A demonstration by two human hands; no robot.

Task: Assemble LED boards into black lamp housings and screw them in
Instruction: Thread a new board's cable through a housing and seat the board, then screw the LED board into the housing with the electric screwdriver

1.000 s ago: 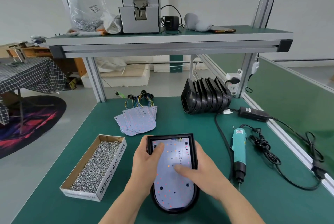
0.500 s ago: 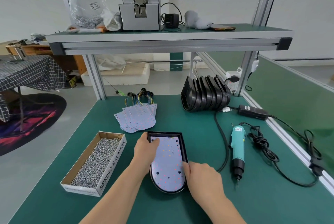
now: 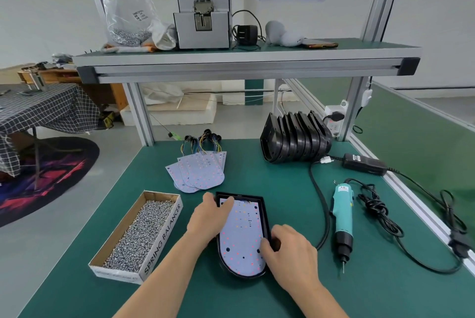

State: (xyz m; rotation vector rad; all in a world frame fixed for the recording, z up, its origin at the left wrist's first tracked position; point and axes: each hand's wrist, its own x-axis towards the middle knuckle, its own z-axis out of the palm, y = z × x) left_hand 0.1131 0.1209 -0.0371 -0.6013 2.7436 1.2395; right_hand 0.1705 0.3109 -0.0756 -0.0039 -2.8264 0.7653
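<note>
A black lamp housing (image 3: 261, 200) lies flat on the green table in front of me, with a pale LED board (image 3: 241, 230) seated inside it. My left hand (image 3: 208, 217) holds the housing's left edge, thumb lying over the rim onto the board's top left corner. My right hand (image 3: 290, 251) grips the right rim, its curled fingertips touching the board's lower right edge. The turquoise electric screwdriver (image 3: 343, 220) lies untouched to the right of the housing, tip toward me.
A cardboard box of screws (image 3: 138, 233) sits to the left. Spare LED boards with wires (image 3: 198, 171) fan out behind the housing, and a row of black housings (image 3: 295, 137) stands at the back right. A power adapter (image 3: 365, 163) and cables (image 3: 380, 215) run along the right side.
The housing has gone from close under my view down onto the table. My right hand has left the board's middle and now grips the right rim. My left hand stays on the left edge.
</note>
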